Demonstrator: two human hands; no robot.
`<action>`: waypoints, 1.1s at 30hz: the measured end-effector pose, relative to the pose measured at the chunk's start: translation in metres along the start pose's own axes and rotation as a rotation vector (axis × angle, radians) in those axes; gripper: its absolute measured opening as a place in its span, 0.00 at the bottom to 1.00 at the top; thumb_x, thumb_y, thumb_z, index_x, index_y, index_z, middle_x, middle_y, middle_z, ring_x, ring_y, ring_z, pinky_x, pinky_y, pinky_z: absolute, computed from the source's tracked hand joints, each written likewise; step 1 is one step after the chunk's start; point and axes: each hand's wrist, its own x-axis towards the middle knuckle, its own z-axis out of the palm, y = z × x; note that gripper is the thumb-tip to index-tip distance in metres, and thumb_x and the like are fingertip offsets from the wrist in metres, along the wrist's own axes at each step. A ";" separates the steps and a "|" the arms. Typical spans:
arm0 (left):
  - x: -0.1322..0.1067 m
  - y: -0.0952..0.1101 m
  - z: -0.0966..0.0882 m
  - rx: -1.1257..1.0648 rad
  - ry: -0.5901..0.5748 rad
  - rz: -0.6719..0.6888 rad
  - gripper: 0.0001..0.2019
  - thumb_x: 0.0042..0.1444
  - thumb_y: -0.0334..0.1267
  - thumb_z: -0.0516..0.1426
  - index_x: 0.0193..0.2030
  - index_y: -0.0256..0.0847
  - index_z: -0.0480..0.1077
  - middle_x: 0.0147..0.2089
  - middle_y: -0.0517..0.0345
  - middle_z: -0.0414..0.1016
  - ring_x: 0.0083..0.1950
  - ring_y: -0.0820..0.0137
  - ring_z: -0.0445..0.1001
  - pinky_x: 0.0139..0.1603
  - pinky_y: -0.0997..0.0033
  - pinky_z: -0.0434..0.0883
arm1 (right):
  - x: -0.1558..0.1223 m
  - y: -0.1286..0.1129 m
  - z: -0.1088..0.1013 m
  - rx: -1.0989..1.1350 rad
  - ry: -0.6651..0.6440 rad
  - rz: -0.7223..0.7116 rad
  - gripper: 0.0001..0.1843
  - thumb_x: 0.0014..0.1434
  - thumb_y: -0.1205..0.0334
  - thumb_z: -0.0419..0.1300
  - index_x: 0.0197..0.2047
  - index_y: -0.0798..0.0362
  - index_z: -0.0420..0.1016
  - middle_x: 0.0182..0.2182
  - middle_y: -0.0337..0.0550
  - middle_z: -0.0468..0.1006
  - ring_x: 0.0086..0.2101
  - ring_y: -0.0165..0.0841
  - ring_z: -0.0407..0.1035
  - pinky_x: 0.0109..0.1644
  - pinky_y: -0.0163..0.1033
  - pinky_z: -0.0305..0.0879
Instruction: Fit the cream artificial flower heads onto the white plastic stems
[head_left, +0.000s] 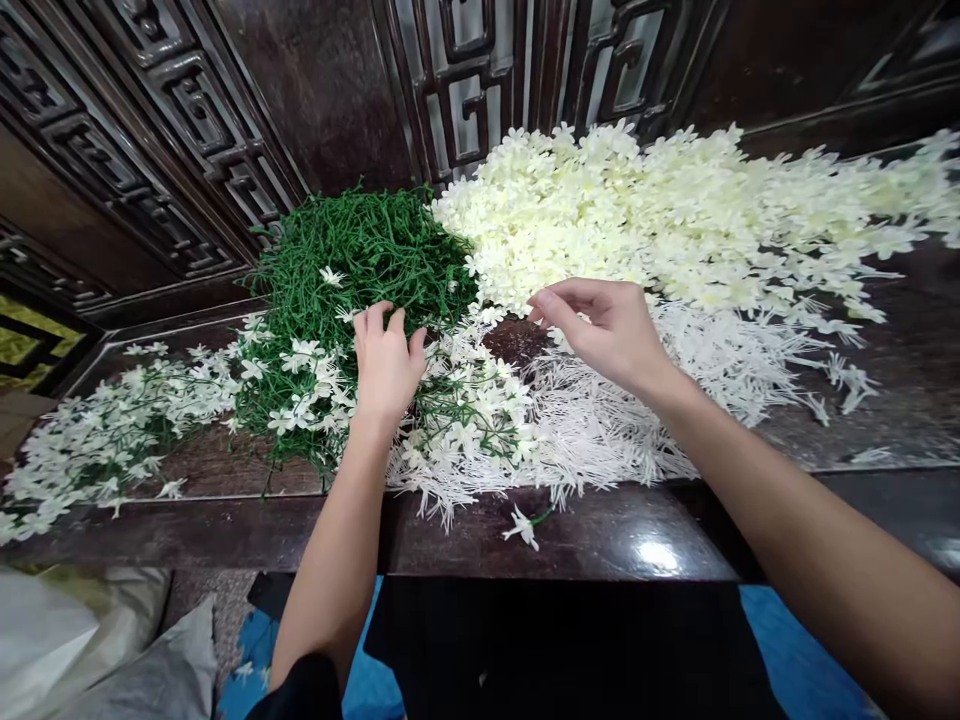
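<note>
My left hand (pixel 387 362) lies at the near edge of a pile of green plastic stems (pixel 360 245), its fingers bent and apart, touching the stems. My right hand (pixel 604 325) is held above a heap of white stamen-like pieces (pixel 622 420), thumb and index finger pinched together; anything between them is too small to make out. Behind it spreads a big heap of cream artificial petals (pixel 585 215). Between my hands, assembled white flowers on green stems (pixel 487 410) lie on the white pieces. More white flowers (pixel 304 385) rest on the near side of the green pile.
Finished-looking flowers (pixel 142 420) trail along the left of the dark wooden bench (pixel 585 530). A single flower (pixel 523 527) lies near its front edge. Carved wooden panels (pixel 322 90) rise behind. Pale sacks (pixel 150 650) sit on the floor at lower left.
</note>
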 end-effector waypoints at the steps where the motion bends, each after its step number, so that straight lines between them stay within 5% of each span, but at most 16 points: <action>1: 0.000 0.000 -0.001 0.026 -0.004 -0.006 0.17 0.62 0.35 0.57 0.54 0.27 0.73 0.65 0.31 0.65 0.65 0.42 0.62 0.65 0.39 0.64 | 0.000 0.000 0.000 -0.014 0.000 0.008 0.10 0.62 0.56 0.62 0.32 0.47 0.82 0.32 0.44 0.84 0.35 0.40 0.78 0.41 0.50 0.75; 5: -0.001 -0.002 0.002 0.043 -0.017 0.002 0.18 0.60 0.34 0.58 0.56 0.30 0.72 0.69 0.30 0.61 0.66 0.36 0.60 0.61 0.31 0.64 | 0.000 -0.001 0.000 -0.048 0.004 0.039 0.10 0.61 0.56 0.62 0.32 0.47 0.82 0.33 0.45 0.84 0.36 0.42 0.78 0.41 0.52 0.75; 10: 0.002 -0.006 0.006 -0.115 0.062 0.045 0.17 0.62 0.32 0.55 0.56 0.30 0.73 0.56 0.37 0.76 0.58 0.47 0.68 0.57 0.42 0.69 | 0.001 -0.001 -0.001 -0.080 0.044 0.064 0.09 0.61 0.58 0.62 0.32 0.48 0.82 0.33 0.47 0.84 0.36 0.42 0.78 0.42 0.52 0.75; 15: 0.003 -0.010 0.008 -0.114 0.207 0.122 0.11 0.62 0.33 0.55 0.48 0.36 0.76 0.61 0.39 0.70 0.62 0.49 0.66 0.61 0.42 0.67 | 0.002 -0.001 -0.001 -0.114 0.051 0.087 0.10 0.61 0.58 0.61 0.32 0.49 0.83 0.33 0.49 0.84 0.35 0.43 0.77 0.41 0.54 0.75; 20: -0.001 -0.006 0.007 0.015 0.033 0.087 0.13 0.61 0.31 0.55 0.50 0.32 0.75 0.71 0.33 0.58 0.66 0.37 0.60 0.61 0.30 0.63 | 0.001 -0.001 0.000 -0.138 0.028 0.101 0.09 0.61 0.59 0.61 0.34 0.50 0.83 0.34 0.49 0.84 0.36 0.44 0.78 0.41 0.54 0.76; 26: -0.003 0.003 0.005 0.096 -0.077 0.324 0.15 0.68 0.36 0.47 0.52 0.40 0.74 0.77 0.49 0.50 0.74 0.40 0.48 0.64 0.33 0.59 | 0.000 -0.003 0.002 -0.147 0.013 0.104 0.10 0.61 0.60 0.61 0.37 0.52 0.84 0.35 0.51 0.84 0.36 0.43 0.78 0.36 0.51 0.76; 29: -0.004 0.002 0.007 0.156 -0.191 0.313 0.19 0.70 0.40 0.45 0.58 0.36 0.70 0.76 0.45 0.51 0.72 0.38 0.51 0.62 0.33 0.61 | 0.000 -0.004 0.003 -0.148 0.009 0.113 0.10 0.62 0.59 0.61 0.35 0.51 0.83 0.35 0.50 0.84 0.36 0.43 0.78 0.36 0.50 0.76; 33: -0.004 0.004 0.005 0.234 -0.197 0.211 0.24 0.69 0.41 0.47 0.65 0.28 0.64 0.70 0.35 0.61 0.66 0.37 0.58 0.60 0.36 0.62 | 0.002 -0.005 0.001 -0.168 0.077 0.158 0.10 0.62 0.61 0.60 0.34 0.52 0.82 0.35 0.51 0.83 0.34 0.41 0.77 0.36 0.49 0.76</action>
